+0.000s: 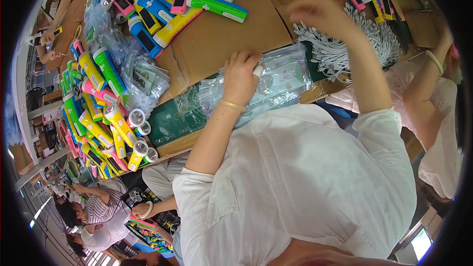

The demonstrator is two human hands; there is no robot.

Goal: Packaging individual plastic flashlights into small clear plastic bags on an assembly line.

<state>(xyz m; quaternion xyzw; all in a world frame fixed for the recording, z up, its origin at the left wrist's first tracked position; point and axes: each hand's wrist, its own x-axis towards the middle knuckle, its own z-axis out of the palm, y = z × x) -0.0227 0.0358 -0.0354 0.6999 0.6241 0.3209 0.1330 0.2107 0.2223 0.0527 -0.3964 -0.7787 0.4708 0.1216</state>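
My left hand (241, 76) is closed, with curled fingers at the upper edge of a flat stack of clear plastic bags (286, 81) with green and white printing. A white wrap shows on its thumb side, and a pale bangle circles the wrist. My right hand (322, 17) is raised above the left end of a heap of white cables (364, 44). Motion smears its fingers, so whether it holds a cable cannot be made out.
Colourful flashlights (217, 6) lie piled at the table's far side, with more flashlights (93, 113) stacked at the left. Beside these sits a heap of clear bags (140, 76). Brown cardboard (231, 34) covers the tabletop. A co-worker's arm (426, 88) is close on the right.
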